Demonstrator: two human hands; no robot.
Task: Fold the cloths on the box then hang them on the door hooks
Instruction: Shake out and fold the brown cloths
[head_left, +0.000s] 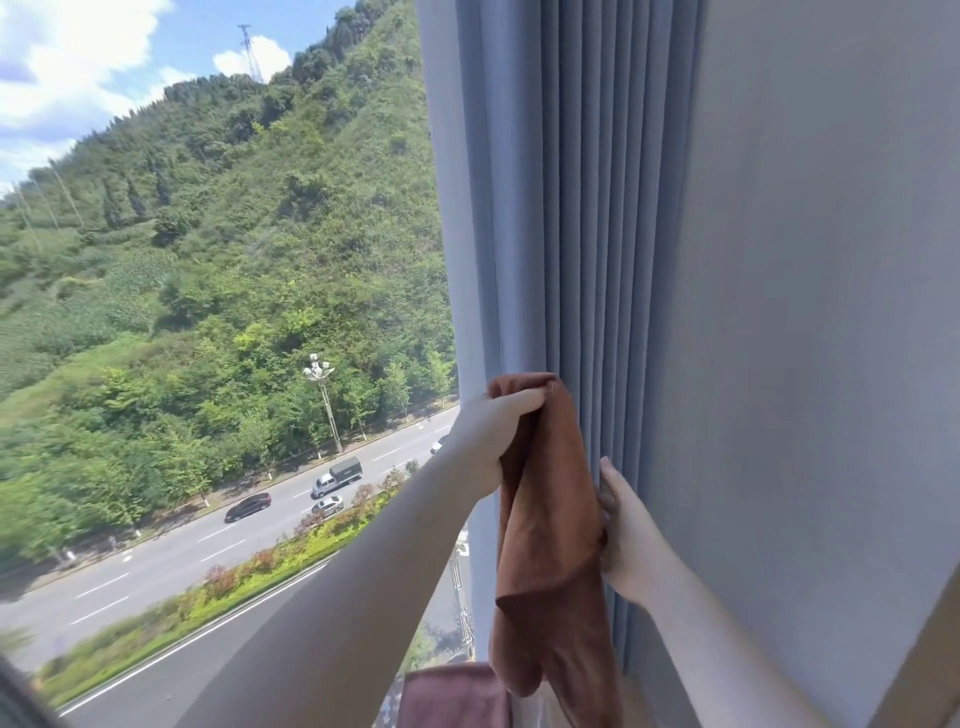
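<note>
A brown cloth (550, 545) hangs long and loose in front of the blue-grey curtain. My left hand (491, 441) is raised and shut on the cloth's top edge, pinching it near the curtain's left folds. My right hand (626, 540) is lower and to the right, its fingers tucked behind the cloth's right side about halfway down; whether they grip it is hidden. A second, darker reddish cloth (452, 696) shows at the bottom edge below the brown one. No box and no door hooks are in view.
A pleated blue-grey curtain (587, 234) hangs beside a pale window frame (457, 208). A grey wall (831, 312) fills the right side. The window on the left looks over a road and a green hillside.
</note>
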